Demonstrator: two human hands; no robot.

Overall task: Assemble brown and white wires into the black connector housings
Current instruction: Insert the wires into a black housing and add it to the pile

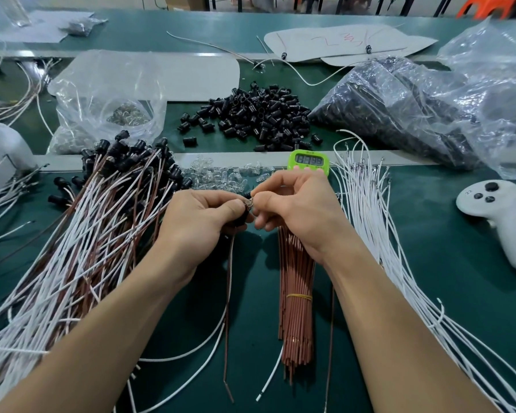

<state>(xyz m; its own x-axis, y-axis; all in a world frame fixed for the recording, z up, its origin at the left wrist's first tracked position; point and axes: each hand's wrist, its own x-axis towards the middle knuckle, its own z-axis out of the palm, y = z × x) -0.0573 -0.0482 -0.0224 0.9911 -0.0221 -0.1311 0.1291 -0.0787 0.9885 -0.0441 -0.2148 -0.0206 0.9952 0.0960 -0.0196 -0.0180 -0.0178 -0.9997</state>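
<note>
My left hand [201,220] grips a black connector housing [241,219] at the centre of the green table; a brown wire [227,308] and a white wire [191,351] trail down from it toward me. My right hand [292,210] pinches a small clear bulb [250,202] right at the housing's mouth. A banded bundle of brown wires [297,299] lies under my right wrist. Loose white wires [367,222] fan out on the right. Finished housings with brown and white wires [108,210] are heaped on the left.
Loose black housings [251,114] are piled mid-table, with a bagful [399,108] to the right. Clear bulbs [221,174] lie beside a green timer [309,160]. A bag of bulbs [111,108] sits left, a white controller [501,216] at the right edge.
</note>
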